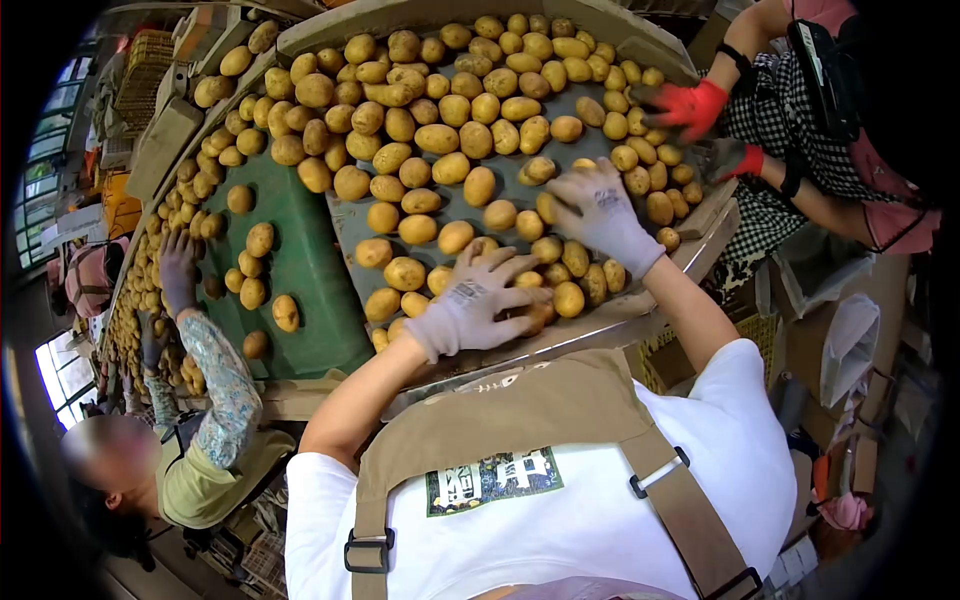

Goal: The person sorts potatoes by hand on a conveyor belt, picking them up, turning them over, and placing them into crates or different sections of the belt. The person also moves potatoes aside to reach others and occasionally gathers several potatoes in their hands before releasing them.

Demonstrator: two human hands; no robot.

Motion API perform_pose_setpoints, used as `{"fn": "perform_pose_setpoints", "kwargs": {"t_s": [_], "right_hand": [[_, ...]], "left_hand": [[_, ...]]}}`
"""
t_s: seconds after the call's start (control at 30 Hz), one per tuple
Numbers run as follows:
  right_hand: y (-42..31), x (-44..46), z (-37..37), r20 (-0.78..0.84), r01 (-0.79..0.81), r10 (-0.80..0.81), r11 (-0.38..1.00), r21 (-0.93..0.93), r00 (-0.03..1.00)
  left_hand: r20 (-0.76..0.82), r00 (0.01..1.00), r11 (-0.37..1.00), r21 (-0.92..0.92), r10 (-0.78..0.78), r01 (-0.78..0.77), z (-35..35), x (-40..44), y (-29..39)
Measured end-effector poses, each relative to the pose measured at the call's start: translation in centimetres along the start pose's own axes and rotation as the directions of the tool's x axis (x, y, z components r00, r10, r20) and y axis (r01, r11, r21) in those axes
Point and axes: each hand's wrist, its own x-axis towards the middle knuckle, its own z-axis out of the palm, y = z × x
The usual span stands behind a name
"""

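We see a wide mass of potatoes point(437, 138) on a boarded sorting table point(640, 42), and our 2 gloved hands are low over its near side. Our left hand point(475, 303) is palm down with the fingers well spread; we see no potato closed inside it. Just under its fingertips lies a partly hidden potato point(540, 313), to the right of the palm; because the fingers cover it, we cannot tell its long axis. Our right hand point(603, 212) is farther forward, with its fingers blurred and a little bent, so we cannot tell whether it has hold of something.

Just beside the right fingertips, on their left, lies a browner potato point(537, 170). Its long axis seems to run roughly from left to right, and for this potato the right hand is the nearer of the 2. Between our hands there are more potatoes, lying close together.

About containers: a yellow crate point(668, 362) stands below the near edge, at the right, and its content is mostly hidden from us. Another yellow crate point(148, 68) is at the far left; we cannot tell what is in it. At the right, a co-worker's red-gloved hand point(690, 108) reaches to the potatoes there.
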Motion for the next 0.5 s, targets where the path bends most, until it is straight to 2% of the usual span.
{"fn": "perform_pose_setpoints", "kwargs": {"t_s": [0.03,0.07,0.13,0.17,0.2,0.27,0.3,0.33,0.37,0.4,0.43,0.5], "right_hand": [[1.1,1.3,1.0,-0.255,-0.047,0.041,0.999,-0.015,0.966],[-0.3,3.4,-2.7,-0.077,-0.174,0.17,0.984,-0.045,0.982],[-0.2,5.8,-2.3,-0.256,-0.15,0.099,0.971,-0.189,0.962],[0.5,7.2,-0.2,-0.21,-0.181,0.128,0.949,-0.258,0.969],[0.0,7.6,1.8,-0.287,-0.157,0.045,0.912,-0.379,0.957],[-1.4,7.2,-1.2,0.039,-0.006,0.013,0.986,-0.167,0.999],[-1.8,8.1,-3.7,0.219,0.04,-0.036,0.999,-0.016,0.975],[-1.8,9.0,-4.4,0.229,-0.033,0.037,0.999,-0.021,0.973],[-1.8,10.9,-5.6,0.148,-0.027,0.028,1.0,-0.011,0.989],[-1.0,12.6,-4.9,-0.16,0.038,-0.036,0.999,0.012,0.987],[0.6,14.8,-2.4,-0.487,0.07,-0.125,0.989,-0.13,0.864],[-1.6,14.8,0.3,-0.266,-0.045,0.019,0.995,-0.092,0.964]], "left_hand": [[-0.034,0.997,0.994,-0.078,0.074,-0.077,0.5,0.7,-0.2],[-0.018,0.991,0.988,-0.085,0.129,-0.13,0.5,1.1,-0.6],[-0.075,0.993,0.989,-0.112,0.091,-0.099,-0.1,2.0,-1.4],[-0.128,0.991,0.999,0.011,0.046,-0.045,-1.2,2.4,-1.8],[-0.103,0.993,0.991,0.113,-0.054,0.066,-4.1,3.0,-1.6],[-0.272,0.948,0.896,0.362,-0.163,0.258,-6.7,2.8,-4.6],[-0.339,0.907,0.813,0.436,-0.248,0.385,-8.5,2.4,-5.8],[-0.439,0.852,0.748,0.453,-0.285,0.484,-9.0,1.8,-8.3],[-0.435,0.838,0.729,0.447,-0.33,0.519,-9.2,1.5,-10.6],[-0.386,0.846,0.637,0.558,-0.368,0.532,-9.2,1.6,-10.9],[-0.381,0.842,0.594,0.596,-0.382,0.54,-8.9,2.4,-10.4],[-0.328,0.832,0.558,0.625,-0.447,0.546,-8.5,2.9,-9.6]]}}
